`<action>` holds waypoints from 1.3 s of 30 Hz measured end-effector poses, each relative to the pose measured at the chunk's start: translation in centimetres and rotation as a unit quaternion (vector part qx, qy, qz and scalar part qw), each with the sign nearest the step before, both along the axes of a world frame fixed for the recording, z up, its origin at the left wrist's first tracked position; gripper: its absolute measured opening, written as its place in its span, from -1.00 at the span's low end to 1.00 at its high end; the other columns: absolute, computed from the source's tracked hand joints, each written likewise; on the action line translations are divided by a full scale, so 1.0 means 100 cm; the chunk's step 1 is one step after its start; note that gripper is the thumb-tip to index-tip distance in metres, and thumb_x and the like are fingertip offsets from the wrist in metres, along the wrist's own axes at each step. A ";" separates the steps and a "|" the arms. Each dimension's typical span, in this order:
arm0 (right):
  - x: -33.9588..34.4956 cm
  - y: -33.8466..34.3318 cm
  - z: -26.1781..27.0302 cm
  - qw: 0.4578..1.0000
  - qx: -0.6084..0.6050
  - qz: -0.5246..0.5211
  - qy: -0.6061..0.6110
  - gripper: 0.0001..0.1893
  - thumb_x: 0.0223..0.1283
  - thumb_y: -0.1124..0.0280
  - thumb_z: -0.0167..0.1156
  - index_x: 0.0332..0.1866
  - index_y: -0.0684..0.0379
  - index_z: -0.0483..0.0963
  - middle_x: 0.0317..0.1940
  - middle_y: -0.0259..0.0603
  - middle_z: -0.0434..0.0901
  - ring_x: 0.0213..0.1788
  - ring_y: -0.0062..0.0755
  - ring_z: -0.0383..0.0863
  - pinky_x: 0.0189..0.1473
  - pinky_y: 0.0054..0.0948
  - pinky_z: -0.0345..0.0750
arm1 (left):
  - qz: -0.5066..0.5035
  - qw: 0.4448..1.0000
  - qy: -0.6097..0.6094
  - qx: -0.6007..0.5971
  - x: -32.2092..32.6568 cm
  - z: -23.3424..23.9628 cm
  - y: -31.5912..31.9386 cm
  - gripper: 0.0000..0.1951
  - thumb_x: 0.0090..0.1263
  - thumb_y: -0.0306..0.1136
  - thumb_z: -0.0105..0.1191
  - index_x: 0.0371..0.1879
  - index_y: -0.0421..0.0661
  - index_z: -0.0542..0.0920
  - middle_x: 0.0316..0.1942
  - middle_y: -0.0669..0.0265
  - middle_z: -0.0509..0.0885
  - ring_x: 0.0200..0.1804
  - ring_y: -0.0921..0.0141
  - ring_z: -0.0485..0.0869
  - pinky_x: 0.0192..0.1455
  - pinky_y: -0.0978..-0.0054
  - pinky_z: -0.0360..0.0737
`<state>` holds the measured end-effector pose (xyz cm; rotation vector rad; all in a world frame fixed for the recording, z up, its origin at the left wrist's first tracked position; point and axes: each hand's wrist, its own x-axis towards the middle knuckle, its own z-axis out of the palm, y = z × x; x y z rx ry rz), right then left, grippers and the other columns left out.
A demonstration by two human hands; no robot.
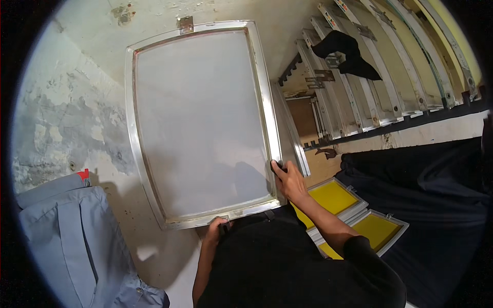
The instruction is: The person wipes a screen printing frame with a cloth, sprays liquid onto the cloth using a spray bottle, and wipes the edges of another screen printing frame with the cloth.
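Note:
A large screen-printing frame of bare aluminium stands tilted before me, with pale grey mesh stretched across it. My right hand grips its right rail near the lower corner, the thumb lying on the front. A small dark thing shows at that thumb; I cannot tell what it is. At the bottom rail, my left hand holds the frame from below, its fingers partly hidden. A rusty metal plate sits on the top rail.
Several metal-framed screens stand in a slotted rack at upper right, a black cloth draped over them. Small yellow-meshed frames lie beside my right arm, near a black fabric. A grey bag is at left, by the peeling wall.

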<state>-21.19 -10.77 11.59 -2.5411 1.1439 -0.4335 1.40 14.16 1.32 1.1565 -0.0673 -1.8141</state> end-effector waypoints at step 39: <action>-0.008 0.017 -0.001 0.997 0.058 0.036 0.030 -0.42 0.13 0.59 0.16 0.33 0.04 0.41 -0.25 0.06 0.37 -0.20 0.09 0.49 -0.16 -0.08 0.52 | 0.002 0.999 -0.034 -0.008 0.014 -0.004 0.003 -0.67 0.23 -0.10 -0.01 -0.43 -0.17 0.60 -0.44 0.33 0.61 -0.32 0.42 0.53 -0.17 0.53 0.39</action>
